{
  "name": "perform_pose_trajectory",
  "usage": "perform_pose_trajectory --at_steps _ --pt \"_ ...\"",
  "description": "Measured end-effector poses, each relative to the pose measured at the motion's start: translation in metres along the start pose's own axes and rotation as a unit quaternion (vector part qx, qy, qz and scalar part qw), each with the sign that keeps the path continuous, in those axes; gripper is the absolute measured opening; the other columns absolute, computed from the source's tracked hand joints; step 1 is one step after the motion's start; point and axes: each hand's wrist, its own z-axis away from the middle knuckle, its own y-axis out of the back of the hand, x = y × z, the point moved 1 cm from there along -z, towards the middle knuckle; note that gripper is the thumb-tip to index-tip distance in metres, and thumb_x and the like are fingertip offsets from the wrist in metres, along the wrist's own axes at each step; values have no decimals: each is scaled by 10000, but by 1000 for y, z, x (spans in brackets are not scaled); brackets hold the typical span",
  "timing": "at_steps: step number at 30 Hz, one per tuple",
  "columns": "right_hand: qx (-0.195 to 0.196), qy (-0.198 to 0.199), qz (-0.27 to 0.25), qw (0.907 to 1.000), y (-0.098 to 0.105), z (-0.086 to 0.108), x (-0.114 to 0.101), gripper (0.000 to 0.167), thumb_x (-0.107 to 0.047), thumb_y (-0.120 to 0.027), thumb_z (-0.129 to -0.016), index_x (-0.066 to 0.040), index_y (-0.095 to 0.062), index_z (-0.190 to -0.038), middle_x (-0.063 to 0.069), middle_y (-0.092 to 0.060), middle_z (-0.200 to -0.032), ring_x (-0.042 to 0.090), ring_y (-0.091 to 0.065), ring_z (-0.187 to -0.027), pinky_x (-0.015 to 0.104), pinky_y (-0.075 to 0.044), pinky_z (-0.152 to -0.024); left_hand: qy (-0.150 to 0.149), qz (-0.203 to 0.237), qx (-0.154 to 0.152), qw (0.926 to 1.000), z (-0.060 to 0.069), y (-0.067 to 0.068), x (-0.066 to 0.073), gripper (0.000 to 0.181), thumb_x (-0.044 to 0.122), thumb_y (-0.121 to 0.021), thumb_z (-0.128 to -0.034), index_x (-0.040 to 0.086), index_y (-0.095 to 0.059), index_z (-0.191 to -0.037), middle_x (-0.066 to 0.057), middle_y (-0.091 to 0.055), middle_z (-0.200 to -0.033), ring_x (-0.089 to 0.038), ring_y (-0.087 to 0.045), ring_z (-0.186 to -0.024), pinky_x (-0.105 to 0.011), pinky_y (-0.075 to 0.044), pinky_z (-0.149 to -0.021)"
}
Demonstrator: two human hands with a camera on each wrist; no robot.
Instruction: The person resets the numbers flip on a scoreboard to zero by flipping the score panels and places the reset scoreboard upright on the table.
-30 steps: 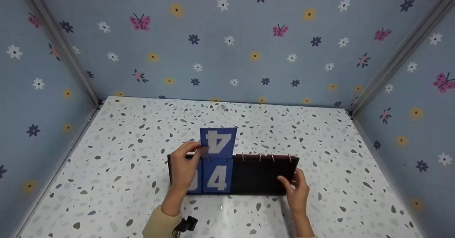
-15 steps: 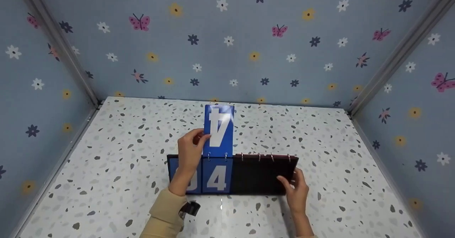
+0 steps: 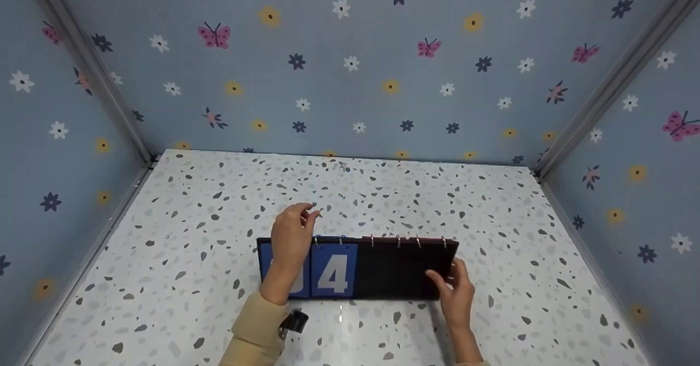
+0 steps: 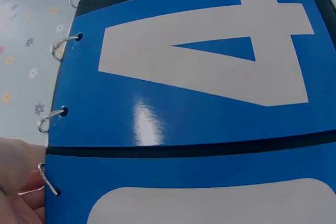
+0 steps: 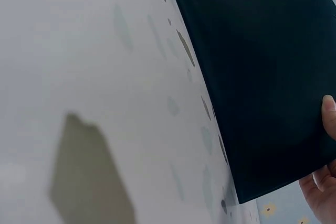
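Observation:
A black flip scoreboard (image 3: 402,273) stands on the table in the head view. A blue card with a white 4 (image 3: 333,270) faces me on it, beside another blue number card (image 3: 266,254) partly hidden by my left hand (image 3: 291,240). That hand is above the board's top edge, fingers loosely bent, with nothing seen between them. In the left wrist view, part of the hand (image 4: 18,177) shows beyond the metal rings (image 4: 50,121). My right hand (image 3: 458,295) grips the board's right side, thumb on the front; the right wrist view shows its fingers (image 5: 319,195) behind.
The speckled white table (image 3: 191,245) extends around the board. A flower-patterned back wall (image 3: 350,92) and side walls enclose it, with grey metal posts (image 3: 104,81) at the corners. Reddish edges (image 3: 407,238) show behind the board's right top.
The upright blue card with the upside-down 4 was lifted, then let go, and has dropped behind the board. My left hand rose with it and is now free of it. My right hand keeps its grip.

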Motion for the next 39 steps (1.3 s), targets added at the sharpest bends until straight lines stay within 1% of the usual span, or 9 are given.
perform_pose_trajectory --at_steps 8,14,16,20,23,26,32,36,39 --pt "22 36 -2 10000 0 0 1 453 -127 -749 -698 -245 -557 -1091 -84 -615 -812 107 -567 -655 208 -458 -579 -179 377 453 9981 26 10 14 130 74 -660 -796 1 -650 -903 -89 -592 -824 -212 -565 -704 -320 -456 -576" --pt "-34 12 -76 10000 0 0 -3 431 -117 -740 -709 -213 -561 -1090 -51 -618 -816 100 -569 -666 202 -455 -584 -299 580 780 9948 49 13 16 175 44 -665 -785 5 -630 -952 -88 -578 -908 -219 -562 -762 -346 -456 -625" --pt "-97 10 -30 9999 1 -1 -10 416 -108 -731 -719 -173 -561 -1093 -15 -618 -816 90 -567 -679 187 -451 -599 -317 605 845 9941 57 12 16 197 35 -670 -778 2 -622 -966 -86 -573 -924 -218 -562 -796 -355 -454 -653" --pt "-195 -106 -152 9996 6 -5 -39 394 -53 -725 -719 -63 -561 -1076 71 -622 -809 118 -576 -686 184 -454 -611 -280 638 918 9933 71 10 15 258 34 -678 -769 -8 -604 -1013 -89 -560 -972 -224 -550 -891 -362 -442 -730" --pt "-178 -145 -169 9996 8 -8 -56 391 -30 -732 -705 -24 -559 -1056 98 -629 -804 145 -585 -676 193 -464 -607 -203 646 992 9928 81 9 14 305 33 -685 -761 -17 -586 -1046 -100 -539 -1024 -231 -527 -955 -364 -426 -784" --pt "-158 -78 -245 9995 7 -7 -49 393 -50 -730 -712 -44 -561 -1066 94 -628 -812 132 -579 -679 187 -461 -609 -117 666 1005 9926 90 6 13 344 27 -687 -755 -29 -565 -1072 -115 -519 -1055 -244 -509 -989 -369 -415 -813" --pt "-20 61 48 10000 1 -1 -8 434 -132 -741 -711 -200 -559 -1099 -28 -623 -835 91 -574 -685 185 -459 -611 276 760 739 9940 106 -4 5 405 25 -672 -769 -52 -513 -1133 -147 -508 -1085 -274 -511 -989 -384 -425 -816" --pt "29 85 -24 10000 -1 0 1 454 -102 -754 -689 -219 -562 -1084 -45 -620 -820 108 -576 -667 199 -466 -592 568 791 648 9931 115 -10 0 437 44 -677 -771 -64 -498 -1155 -178 -505 -1110 -286 -518 -989 -394 -425 -823" --pt "36 76 -67 9999 -1 -1 -1 456 -96 -754 -688 -228 -563 -1080 -57 -617 -815 110 -575 -665 197 -465 -590 763 806 585 9921 119 -13 -2 441 70 -676 -780 -64 -497 -1160 -188 -496 -1130 -287 -520 -1002 -393 -422 -836"
